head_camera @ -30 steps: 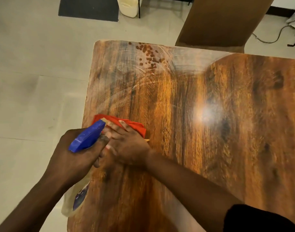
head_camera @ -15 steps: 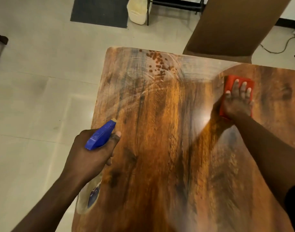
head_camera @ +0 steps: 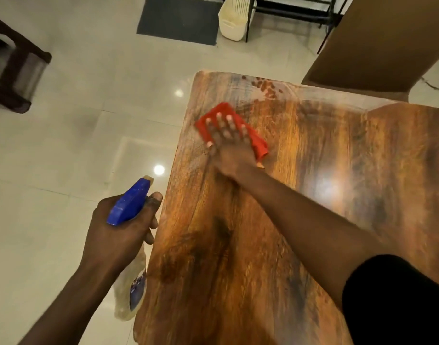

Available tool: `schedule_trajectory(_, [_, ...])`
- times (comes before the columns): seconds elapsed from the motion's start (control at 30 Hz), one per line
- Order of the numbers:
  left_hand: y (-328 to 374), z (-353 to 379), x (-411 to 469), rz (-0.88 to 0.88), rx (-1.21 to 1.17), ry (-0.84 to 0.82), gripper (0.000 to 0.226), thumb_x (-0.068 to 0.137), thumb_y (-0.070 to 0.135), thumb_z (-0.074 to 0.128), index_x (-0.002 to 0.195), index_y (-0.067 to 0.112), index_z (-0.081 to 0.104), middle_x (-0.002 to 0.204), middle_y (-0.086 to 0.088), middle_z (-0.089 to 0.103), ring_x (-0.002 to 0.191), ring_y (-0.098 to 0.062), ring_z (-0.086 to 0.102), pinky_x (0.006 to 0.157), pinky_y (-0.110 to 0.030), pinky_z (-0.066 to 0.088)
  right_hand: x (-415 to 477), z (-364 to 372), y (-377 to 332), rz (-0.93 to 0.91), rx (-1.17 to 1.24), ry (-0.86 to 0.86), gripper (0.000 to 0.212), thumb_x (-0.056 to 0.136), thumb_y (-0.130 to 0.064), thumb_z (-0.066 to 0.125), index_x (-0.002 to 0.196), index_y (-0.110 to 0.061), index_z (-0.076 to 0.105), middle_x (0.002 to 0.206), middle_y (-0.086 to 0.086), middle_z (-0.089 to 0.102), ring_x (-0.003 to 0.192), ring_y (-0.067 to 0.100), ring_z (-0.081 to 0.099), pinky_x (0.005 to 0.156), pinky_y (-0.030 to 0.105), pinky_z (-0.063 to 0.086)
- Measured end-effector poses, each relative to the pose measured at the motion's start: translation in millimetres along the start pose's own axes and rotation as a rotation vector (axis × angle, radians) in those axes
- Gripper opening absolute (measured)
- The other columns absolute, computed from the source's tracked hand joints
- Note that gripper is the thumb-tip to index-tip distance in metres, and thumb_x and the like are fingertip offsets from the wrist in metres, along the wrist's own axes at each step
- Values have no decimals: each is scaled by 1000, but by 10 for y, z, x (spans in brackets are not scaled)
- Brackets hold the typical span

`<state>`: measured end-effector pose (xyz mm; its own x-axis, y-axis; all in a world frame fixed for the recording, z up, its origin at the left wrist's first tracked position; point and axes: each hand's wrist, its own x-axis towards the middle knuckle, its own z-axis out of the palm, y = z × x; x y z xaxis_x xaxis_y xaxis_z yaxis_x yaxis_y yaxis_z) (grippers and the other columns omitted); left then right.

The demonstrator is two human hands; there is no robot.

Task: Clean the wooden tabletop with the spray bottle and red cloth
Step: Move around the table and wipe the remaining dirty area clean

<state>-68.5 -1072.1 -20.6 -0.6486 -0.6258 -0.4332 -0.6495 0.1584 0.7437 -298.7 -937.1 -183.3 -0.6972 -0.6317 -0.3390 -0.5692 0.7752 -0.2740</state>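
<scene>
The right hand (head_camera: 229,145) lies flat with fingers spread, palm pressing the folded red cloth (head_camera: 258,143) against the wooden surface (head_camera: 275,232) near its far left corner, the cloth showing beyond the fingertips and to the right of the palm. The left hand (head_camera: 118,235) is wrapped tight around the neck of the spray bottle (head_camera: 130,202), held just off the surface's left edge above the tiled floor (head_camera: 64,145), blue nozzle pointing away. Brown spots (head_camera: 265,87) sit on the surface just beyond the cloth.
</scene>
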Motion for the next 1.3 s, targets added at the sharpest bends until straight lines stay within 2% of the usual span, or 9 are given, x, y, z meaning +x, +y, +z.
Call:
schedule_trajectory(0.1, [53,-69,-43,-6,-18,5,25,94,50,73,71,60,73,65,-3,75,52,-28,71,74,-46,63,-369,367,-753,-240,-15,-76,71,113,-50,20,172,-26,-11,179,5,-19,164,27,-21,132,59,-6])
schedule_trajectory(0.17, [32,-90,-15,-20,10,8,25,96,45,75,75,32,77,63,-6,75,52,-28,71,76,-52,64,-737,598,-1003,-366,-53,-154,72,113,-49,24,173,-26,-10,180,4,-18,165,27,-21,132,58,-11])
schedule_trajectory(0.23, [-13,-80,38,-42,37,1,34,99,40,71,78,14,74,62,-8,75,54,-32,72,78,-55,64,-1072,779,-1026,-482,-136,-176,74,113,-49,32,173,-26,-4,181,5,-11,166,28,-14,132,58,-9])
schedule_trajectory(0.4, [-37,-11,168,-79,24,-14,38,96,43,72,81,9,73,58,-8,74,52,-28,72,76,-46,63,-987,687,-610,-652,-162,-217,68,114,-50,31,172,-35,-2,182,-1,-5,167,23,-8,134,54,-4])
schedule_trajectory(0.7, [-95,26,394,-65,-9,32,39,95,49,71,82,12,74,62,-2,75,53,-23,74,74,-35,58,876,-492,454,-107,-129,-59,68,114,-56,16,170,-36,-18,179,0,-22,165,25,-20,133,61,-3])
schedule_trajectory(0.83, [-19,66,496,-3,-54,22,18,98,44,70,80,41,70,68,-5,77,49,-23,71,69,-32,57,1551,-858,592,87,4,-98,67,116,-54,18,172,-33,-12,180,1,-17,167,27,-14,133,55,-4])
schedule_trajectory(1.03, [191,118,722,25,-75,42,17,97,49,68,81,42,68,68,-7,77,48,-20,72,69,-33,58,1199,-507,194,-103,-119,-24,68,115,-51,16,171,-31,-16,180,4,-19,166,26,-16,133,59,-2])
schedule_trajectory(1.17, [296,159,881,12,-15,63,36,97,54,67,89,20,75,70,-4,78,51,-15,74,72,-31,56,377,-20,-187,-325,-160,-91,67,114,-50,13,170,-34,-20,178,0,-24,164,24,-23,133,57,-5])
schedule_trajectory(1.3, [386,184,1011,76,-28,44,20,98,54,67,81,43,67,71,-7,79,53,-24,74,79,-43,63,-718,425,-346,-443,-80,-199,66,114,-48,18,170,-38,-16,179,-6,-21,164,19,-24,132,53,-12])
